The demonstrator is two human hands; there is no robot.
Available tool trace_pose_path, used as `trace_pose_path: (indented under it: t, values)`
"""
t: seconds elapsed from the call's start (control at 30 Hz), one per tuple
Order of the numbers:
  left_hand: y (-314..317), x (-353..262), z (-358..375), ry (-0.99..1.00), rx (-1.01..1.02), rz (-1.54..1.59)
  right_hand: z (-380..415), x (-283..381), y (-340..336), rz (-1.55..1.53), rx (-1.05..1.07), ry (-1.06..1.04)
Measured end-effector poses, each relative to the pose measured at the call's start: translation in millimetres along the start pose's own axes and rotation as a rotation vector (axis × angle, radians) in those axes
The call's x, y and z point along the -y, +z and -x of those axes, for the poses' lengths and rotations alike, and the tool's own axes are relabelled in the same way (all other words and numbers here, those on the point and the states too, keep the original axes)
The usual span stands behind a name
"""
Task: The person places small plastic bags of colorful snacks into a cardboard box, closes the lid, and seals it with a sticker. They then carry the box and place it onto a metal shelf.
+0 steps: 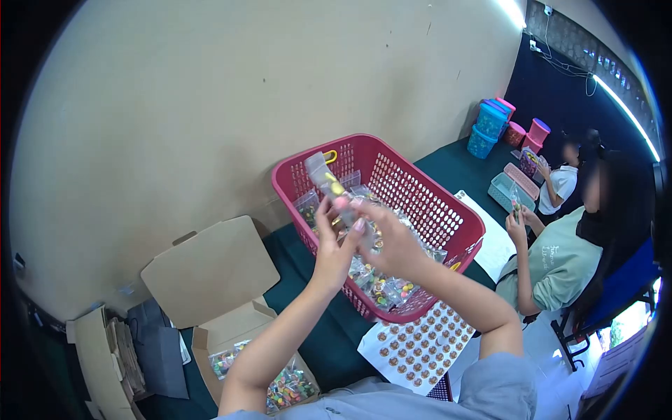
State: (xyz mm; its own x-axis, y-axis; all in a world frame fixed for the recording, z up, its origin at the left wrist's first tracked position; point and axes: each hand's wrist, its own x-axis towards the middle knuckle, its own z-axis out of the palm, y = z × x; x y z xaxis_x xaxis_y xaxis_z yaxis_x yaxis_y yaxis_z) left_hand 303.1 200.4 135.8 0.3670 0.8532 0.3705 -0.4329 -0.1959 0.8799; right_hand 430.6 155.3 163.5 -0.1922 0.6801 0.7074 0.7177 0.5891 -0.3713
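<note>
Pinching a clear plastic bag (334, 187) between them, the left hand (334, 252) and the right hand (392, 238) meet over a deep red basket (399, 178); the fingers of both are pressed in on the bag, though blur hides just where each fingertip sits; the bag slants, its grey upper end pointing up and away to the left, with yellow and pink pieces showing inside it above the fingers. Beneath the hands, the basket has perforated walls and yellow handles, and holds a heap of small filled packets (388, 290) with many-coloured contents; it stands on a dark green tablecloth (329, 343); just beside its near edge lies a white sheet (420, 343) printed with rows of round brown designs, and a paler paper (488, 231) lies along its right side. To the left, a cardboard box (222, 329) has its lid folded back and more colourful packets inside, partly behind the left forearm; a second carton (98, 357) with brown contents stands farther left. Over on the right, a co-worker in a pale green top (563, 262) holds another small clear bag (516, 199); beyond are a person in white (562, 183), a turquoise tray (505, 192) and stacked turquoise tubs (483, 140).
</note>
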Motion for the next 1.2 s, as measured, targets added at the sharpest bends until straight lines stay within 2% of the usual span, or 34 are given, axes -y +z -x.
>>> trace_pose_path:
  t: [0.03,0.07,0.13,0.2,0.27,0.3,0.33,0.4,0.43,0.47,0.53,0.6,0.63,0.8,0.87,0.9,1.0,1.07,1.13,1.2]
  values:
    - [-5.4,-7.1,11.0,0.069,-0.037,-0.006,3.1,18.4,2.1,-0.03,0.048,-0.092]
    - [-12.0,-14.3,23.3,0.135,-0.075,-0.011,5.9,34.3,4.0,-0.03,0.045,-0.096]
    - [-29.6,-37.5,54.4,0.037,-0.127,0.103,12.0,62.2,10.8,-0.032,0.084,-0.177]
    - [-62.1,-42.9,84.0,-0.059,-0.146,0.079,21.9,81.8,19.7,-0.068,0.079,-0.188]
    - [-83.6,-48.9,116.0,-0.076,-0.145,0.069,31.2,99.8,32.3,-0.078,-0.068,-0.034]
    - [-92.8,-50.9,132.2,-0.098,-0.14,0.057,35.4,111.7,39.5,-0.189,-0.014,0.091]
    - [-101.8,-50.5,148.4,-0.092,-0.149,0.054,39.8,123.4,51.9,-0.196,-0.009,0.083]
    - [-120.0,-48.0,180.4,-0.16,-0.153,-0.008,50.8,142.3,85.9,-0.685,0.071,0.36]
    - [-126.9,-49.7,195.1,-0.178,-0.185,0.005,59.7,147.1,102.5,-0.773,0.165,0.373]
    - [-133.5,-51.2,209.5,-0.197,-0.217,0.018,69.1,160.0,118.8,-0.864,0.162,0.482]
    - [-151.1,-51.7,235.5,-0.187,-0.238,-0.011,90.2,166.3,149.5,-1.039,0.405,0.716]
    - [-168.4,-55.2,259.7,-0.295,-0.282,-0.034,103.9,178.1,174.4,-1.097,0.449,0.764]
    - [-175.9,-53.3,270.9,-0.266,-0.3,-0.049,110.1,186.1,185.1,-1.145,0.477,0.815]
    - [-221.1,-49.8,317.6,-0.264,-0.394,-0.126,133.1,208.7,229.8,-1.076,0.422,0.794]
    - [-249.5,-43.5,338.2,-0.345,-0.512,-0.113,139.7,204.3,235.2,-0.664,0.313,0.744]
    - [-257.8,-43.3,346.0,-0.34,-0.605,-0.086,147.5,199.4,237.3,-0.658,0.293,0.859]
    - [-291.2,-38.9,374.9,-0.353,-0.694,-0.142,198.1,168.8,264.7,-0.598,0.291,0.949]
    - [-300.4,-38.4,394.4,-0.414,-0.693,-0.057,220.5,171.2,270.8,-0.581,0.344,0.976]
    - [-302.0,-35.8,403.9,-0.452,-0.657,-0.143,228.7,182.6,282.2,-0.637,0.361,0.893]
    - [-292.1,-27.8,410.6,-0.472,-0.633,-0.145,226.8,200.7,288.0,-0.753,0.45,0.976]
